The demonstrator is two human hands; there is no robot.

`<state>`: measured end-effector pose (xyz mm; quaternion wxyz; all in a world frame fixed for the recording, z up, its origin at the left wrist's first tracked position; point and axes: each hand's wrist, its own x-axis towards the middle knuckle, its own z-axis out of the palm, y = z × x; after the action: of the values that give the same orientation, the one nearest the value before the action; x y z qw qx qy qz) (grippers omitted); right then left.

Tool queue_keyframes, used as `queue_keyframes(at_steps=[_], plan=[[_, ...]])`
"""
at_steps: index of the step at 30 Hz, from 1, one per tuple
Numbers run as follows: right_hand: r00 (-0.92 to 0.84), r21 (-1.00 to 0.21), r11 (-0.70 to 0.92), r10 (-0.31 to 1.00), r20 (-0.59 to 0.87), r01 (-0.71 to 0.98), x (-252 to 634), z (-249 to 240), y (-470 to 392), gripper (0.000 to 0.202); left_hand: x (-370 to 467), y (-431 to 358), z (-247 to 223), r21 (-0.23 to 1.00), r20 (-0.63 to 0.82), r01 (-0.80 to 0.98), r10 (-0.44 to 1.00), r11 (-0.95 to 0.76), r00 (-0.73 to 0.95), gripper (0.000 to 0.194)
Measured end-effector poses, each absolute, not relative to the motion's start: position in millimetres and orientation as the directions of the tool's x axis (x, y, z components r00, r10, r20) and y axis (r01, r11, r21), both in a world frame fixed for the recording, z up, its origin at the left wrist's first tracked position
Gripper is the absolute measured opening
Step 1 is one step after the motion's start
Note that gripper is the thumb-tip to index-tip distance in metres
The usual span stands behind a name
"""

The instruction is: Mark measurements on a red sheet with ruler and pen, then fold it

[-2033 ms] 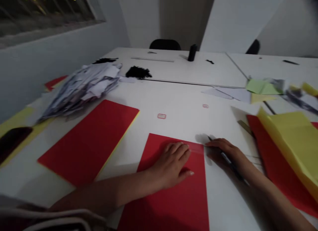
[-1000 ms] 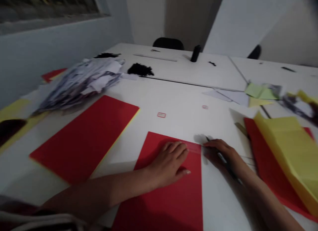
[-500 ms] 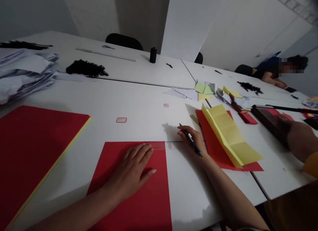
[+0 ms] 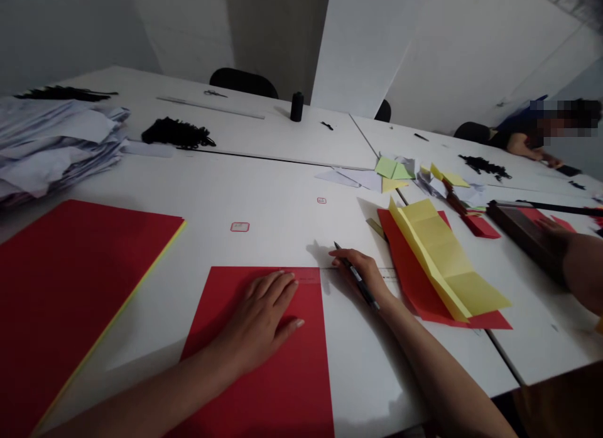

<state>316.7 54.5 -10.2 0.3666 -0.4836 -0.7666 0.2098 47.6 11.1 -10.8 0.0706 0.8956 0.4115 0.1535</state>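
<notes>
My left hand (image 4: 273,315) lies flat, fingers together and thumb apart, on a sheet of red paper (image 4: 301,388). Under its fingertips a clear ruler (image 4: 308,278) runs along the sheet's top edge and past its right side. My right hand (image 4: 365,274) grips a black pen (image 4: 358,278), its tip pointing up and left. That hand is just right of the sheet's top corner, over the ruler. Whether the pen touches anything I cannot tell.
At left lies a red paper stack (image 4: 89,268) with a yellow edge. Folded yellow paper (image 4: 433,256) rests on red paper at right. Farther right, another person's hand (image 4: 560,230) presses by a dark block (image 4: 522,237). Paper scraps (image 4: 396,168) and black cords (image 4: 176,133) lie behind.
My right hand with the pen has moved a little left and down, closer to the red sheet's corner. My left hand stays on the sheet. The whole view has shifted slightly.
</notes>
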Motion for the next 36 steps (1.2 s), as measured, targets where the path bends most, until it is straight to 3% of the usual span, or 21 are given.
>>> queue_keyframes(at_steps=[8,14,21,36], plan=[[-0.348,-0.691,0.451,0.889,0.296,0.565,321.1,-12.9,54.6,0.036,48.8,9.2,-7.9,0.309,0.215,0.702,0.766,-0.642,0.606,0.049],[-0.355,-0.742,0.418,0.899,0.257,0.523,317.1,-4.3,51.4,0.035,49.3,10.1,-8.2,0.270,0.192,0.714,0.763,-0.645,0.617,0.051],[-0.409,-0.647,0.484,0.869,0.279,0.589,312.5,3.2,53.1,0.028,50.0,11.6,-5.3,0.296,0.188,0.711,0.769,-0.638,0.611,0.050],[-0.403,-0.644,0.506,0.859,0.315,0.574,313.7,-2.8,57.1,0.027,49.7,13.4,-6.9,0.270,0.197,0.714,0.762,-0.647,0.616,0.052]])
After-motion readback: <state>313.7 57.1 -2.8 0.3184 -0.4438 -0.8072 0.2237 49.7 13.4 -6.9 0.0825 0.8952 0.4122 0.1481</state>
